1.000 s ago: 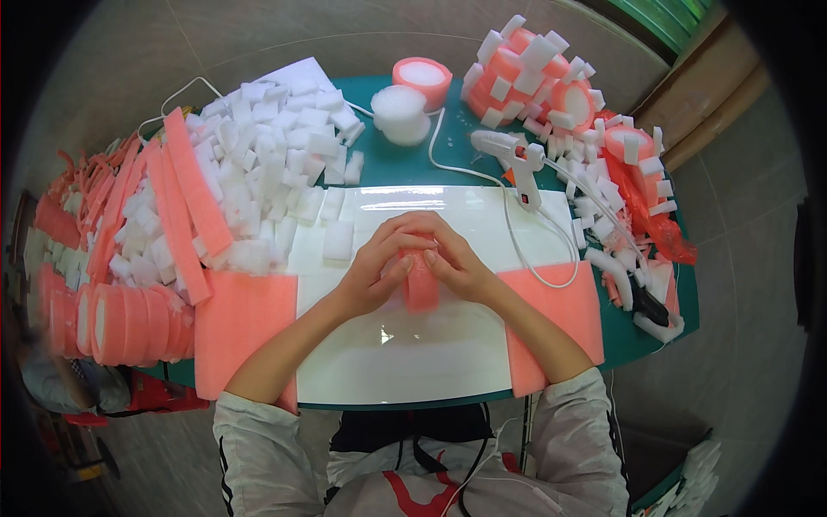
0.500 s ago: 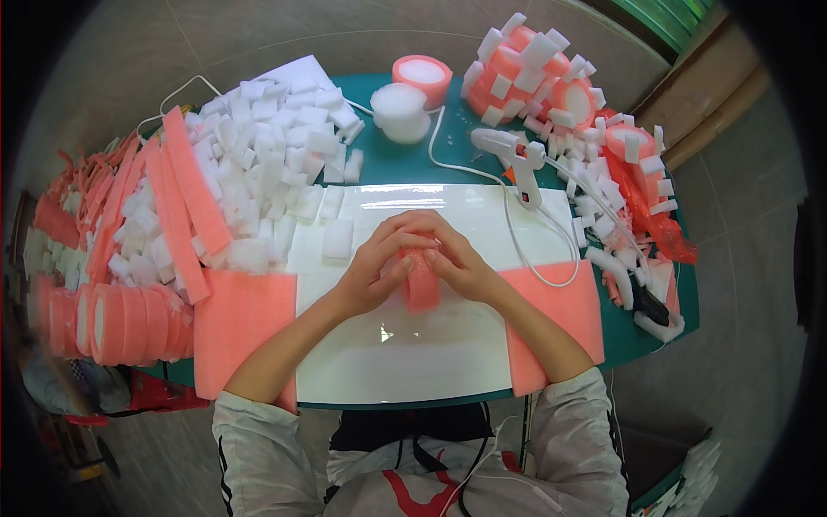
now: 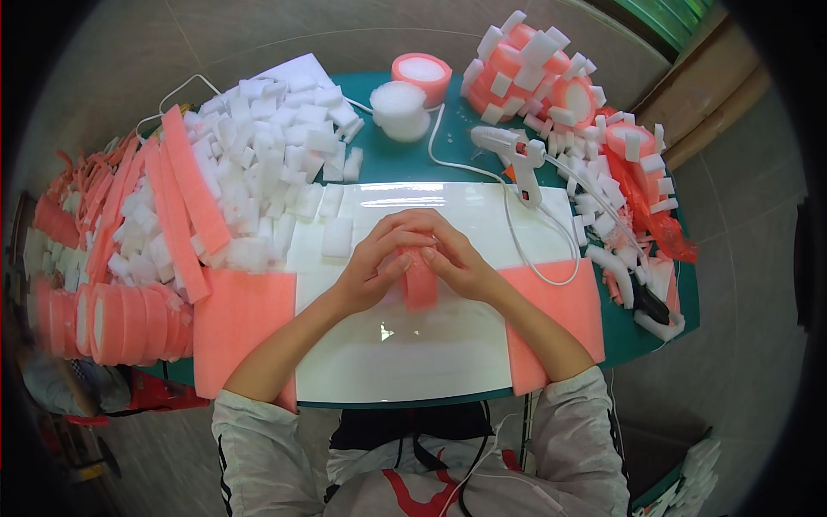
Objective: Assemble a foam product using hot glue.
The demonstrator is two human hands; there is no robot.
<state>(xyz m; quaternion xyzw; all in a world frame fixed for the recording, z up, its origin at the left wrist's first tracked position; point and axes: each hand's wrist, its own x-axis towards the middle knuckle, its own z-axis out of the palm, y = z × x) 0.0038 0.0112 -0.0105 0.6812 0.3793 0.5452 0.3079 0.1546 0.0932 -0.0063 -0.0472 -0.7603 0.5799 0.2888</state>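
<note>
1. So, pink foam piece (image 3: 420, 280) stands upright at mid-bench, on the white glossy board (image 3: 405, 345), held betw. both hands. Looks like a strip folded or rolled on itself; can't tell which.
2. Left hand (image 3: 372, 267) wraps the piece's left side and top, fingers curled over it; its grip is pressed closed on the foam. Prob. to keep the shape from springing open.
3. Right hand (image 3: 457, 258) meets it from the other side, fingers also closed onto the foam, fingertips touching the left hand's. Two-sided squeeze = even pressure, as I judge it.
4. Board sits right in front of the person, smooth and wipeable, likely as a work surface. Flat pink foam sheets (image 3: 245, 323) lie at its left and right ends, partly under the forearms.
5. Glue gun (image 3: 517, 155) rests just beyond the board on the right, nozzle off the board, its white cord (image 3: 551, 258) looping back across the board's right part. Near the right hand, so easy reach.
6. White foam blocks (image 3: 276, 164) heaped on the left, a few loose ones on the board's far edge near the left hand.
7. Long pink strips (image 3: 185, 202) and stacked pink discs (image 3: 103, 323) farther left.
8. Far right: pile of pink-and-white assembled pieces (image 3: 551, 77), well apart from the hands, out of the working zone.
9. Green bench (image 3: 431, 164) carries it all.
</note>
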